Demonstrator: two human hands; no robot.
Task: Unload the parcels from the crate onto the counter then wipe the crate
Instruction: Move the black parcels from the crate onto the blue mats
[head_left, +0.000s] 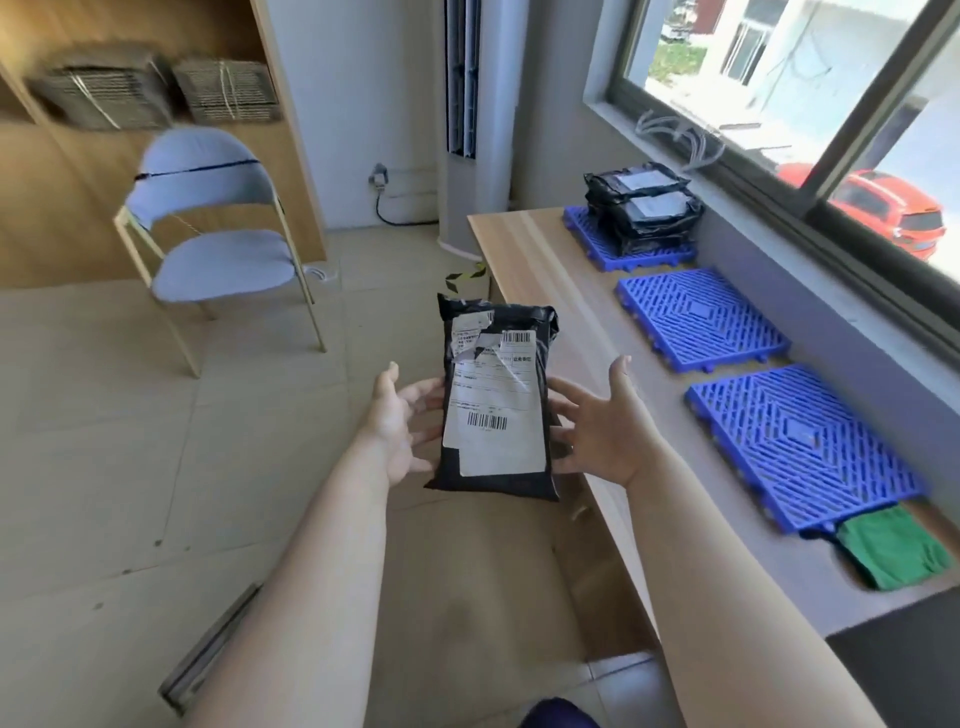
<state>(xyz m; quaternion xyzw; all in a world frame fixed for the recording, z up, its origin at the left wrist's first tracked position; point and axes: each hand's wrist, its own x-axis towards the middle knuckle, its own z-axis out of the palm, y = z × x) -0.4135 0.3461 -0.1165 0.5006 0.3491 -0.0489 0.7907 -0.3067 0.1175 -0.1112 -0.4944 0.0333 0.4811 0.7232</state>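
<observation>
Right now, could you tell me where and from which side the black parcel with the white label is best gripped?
Probably by its two long edges near the lower half, one hand from each side. The black parcel is a flat, soft pouch held upright with its label facing the camera, and the left hand and right hand already flank those edges with spread fingers. A grip at the top flap alone would likely let it sag.

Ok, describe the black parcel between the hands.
The black parcel is a flat, glossy plastic mailer bag with crinkled ends. A white shipping label with barcodes covers most of its face; the label's top is torn and peeling. It is held upright over the floor beside the counter, with the left hand and right hand supporting it from behind, fingers spread.
</observation>
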